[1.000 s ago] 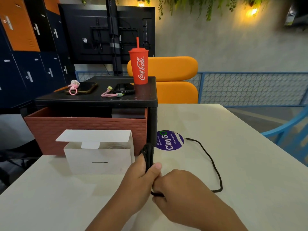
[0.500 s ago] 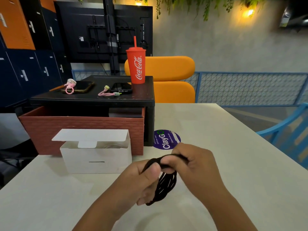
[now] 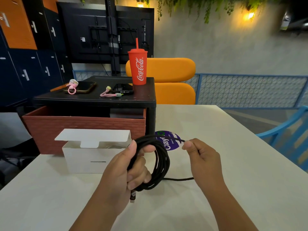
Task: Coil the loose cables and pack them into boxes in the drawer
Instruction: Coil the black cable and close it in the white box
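A black cable is wound into a coil of several loops above the white table. My left hand grips the coil's left side, thumb on top; a plug end hangs below this hand. My right hand pinches a strand of the same cable to the right of the coil, and a short tail runs along the table below it. An open white box stands just left of my left hand, flap raised. Behind it a brick-patterned drawer is pulled out under a black stand.
On the stand sit a red Coca-Cola cup, two phones and pink cables. A purple round sticker lies on the table behind the coil. An orange chair is beyond the table, a blue chair at right.
The hands drew apart: the right hand moved right with a strand pinched, the coil opened into a wider ring in the left hand. The camera view shifted slightly closer.
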Demonstrator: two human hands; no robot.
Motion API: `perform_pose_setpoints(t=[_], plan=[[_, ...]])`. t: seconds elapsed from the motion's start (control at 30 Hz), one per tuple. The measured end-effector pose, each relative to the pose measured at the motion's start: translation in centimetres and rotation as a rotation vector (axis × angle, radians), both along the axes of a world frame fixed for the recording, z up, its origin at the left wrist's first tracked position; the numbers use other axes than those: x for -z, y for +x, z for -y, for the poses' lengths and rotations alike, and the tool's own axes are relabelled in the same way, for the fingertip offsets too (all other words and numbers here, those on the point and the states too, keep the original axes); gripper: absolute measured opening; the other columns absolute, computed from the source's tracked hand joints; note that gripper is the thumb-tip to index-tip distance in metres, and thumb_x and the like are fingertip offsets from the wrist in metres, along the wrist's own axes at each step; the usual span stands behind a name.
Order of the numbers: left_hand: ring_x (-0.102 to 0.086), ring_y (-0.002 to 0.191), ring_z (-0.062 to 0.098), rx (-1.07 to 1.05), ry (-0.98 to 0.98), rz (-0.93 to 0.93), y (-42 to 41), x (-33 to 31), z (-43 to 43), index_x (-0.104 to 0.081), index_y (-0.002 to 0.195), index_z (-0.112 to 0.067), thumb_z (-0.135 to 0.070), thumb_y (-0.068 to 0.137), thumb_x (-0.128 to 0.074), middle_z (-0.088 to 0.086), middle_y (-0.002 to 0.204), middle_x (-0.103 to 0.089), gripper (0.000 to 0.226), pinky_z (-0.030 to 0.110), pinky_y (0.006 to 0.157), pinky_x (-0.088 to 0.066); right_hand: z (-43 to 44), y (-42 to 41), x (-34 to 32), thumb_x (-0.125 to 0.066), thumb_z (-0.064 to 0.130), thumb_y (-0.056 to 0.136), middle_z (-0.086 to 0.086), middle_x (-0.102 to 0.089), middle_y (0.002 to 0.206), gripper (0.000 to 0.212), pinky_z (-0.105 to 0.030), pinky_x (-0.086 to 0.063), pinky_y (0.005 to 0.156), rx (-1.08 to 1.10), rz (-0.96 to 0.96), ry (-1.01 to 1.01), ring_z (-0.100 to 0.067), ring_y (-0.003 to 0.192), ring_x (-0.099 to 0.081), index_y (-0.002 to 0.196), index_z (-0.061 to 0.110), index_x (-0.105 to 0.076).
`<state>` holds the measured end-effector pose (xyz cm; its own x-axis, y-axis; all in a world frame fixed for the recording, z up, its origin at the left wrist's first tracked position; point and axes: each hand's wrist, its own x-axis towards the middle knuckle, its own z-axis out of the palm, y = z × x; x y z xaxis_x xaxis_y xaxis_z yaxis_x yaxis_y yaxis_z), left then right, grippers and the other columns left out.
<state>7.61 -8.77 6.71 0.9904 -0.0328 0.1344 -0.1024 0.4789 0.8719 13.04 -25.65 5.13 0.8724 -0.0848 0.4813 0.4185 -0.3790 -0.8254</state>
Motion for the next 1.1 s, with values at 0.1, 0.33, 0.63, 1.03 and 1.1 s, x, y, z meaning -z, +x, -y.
perform_pose_setpoints(t=[0.1,0.33,0.63,1.03,1.1], plan=[[-0.02,0.028,0.004,-0.042,-0.084,0.005,0.1,-0.2,0.0,-0.075,0.073,-0.011,-0.038,0.084,-0.046,-0.009,0.034,-0.021,0.041,0.02,0.04,-0.039,0.1,0.5,0.3,-0.049,0.029,0.094,0.012,-0.044,0.047,0.025,-0.009,-0.034,0.048,-0.02,-0.127,-0.058,-0.005,0.048,-0.039,0.076,0.017,-0.061],[-0.021,0.03,0.005,-0.217,-0.134,0.024,0.5,-0.3,-0.7,-0.073,0.08,-0.013,-0.042,0.081,-0.039,-0.009,0.035,-0.022,0.045,0.019,0.044,-0.042,-0.5,0.3,1.0,-0.046,0.033,0.096,0.01,-0.044,0.058,0.035,-0.011,-0.031,0.048,-0.223,-0.396,-0.442,0.0,0.05,-0.04,0.062,0.026,-0.053],[-0.033,0.04,0.007,-0.338,0.241,0.094,0.9,0.7,0.0,-0.062,0.106,-0.022,-0.041,0.077,-0.047,-0.005,0.044,-0.033,0.038,0.016,0.047,-0.037,-2.3,-1.6,0.5,-0.043,0.035,0.096,0.005,-0.042,0.061,0.038,-0.023,-0.03,0.054,-0.441,-0.334,-0.683,-0.007,0.054,-0.037,0.064,0.015,-0.049],[-0.048,0.052,0.0,-0.27,0.686,0.105,1.8,2.9,0.4,-0.053,0.082,-0.014,-0.022,0.092,-0.05,-0.011,0.054,-0.053,0.013,0.013,0.053,-0.04,-4.2,-3.8,-1.5,-0.042,0.026,0.097,-0.011,-0.061,0.103,0.023,-0.031,-0.032,0.062,-0.408,-0.009,-1.139,-0.027,0.079,-0.049,0.113,0.014,-0.053],[-0.049,0.05,0.004,-0.19,0.599,0.059,1.8,2.8,0.4,-0.054,0.084,-0.011,-0.016,0.092,-0.05,-0.005,0.057,-0.056,0.011,0.015,0.049,-0.04,-4.3,-3.8,-1.6,-0.05,0.031,0.088,0.001,-0.066,0.081,0.018,-0.026,-0.03,0.051,-0.312,0.201,-1.138,-0.018,0.069,-0.059,0.093,0.02,-0.063]])
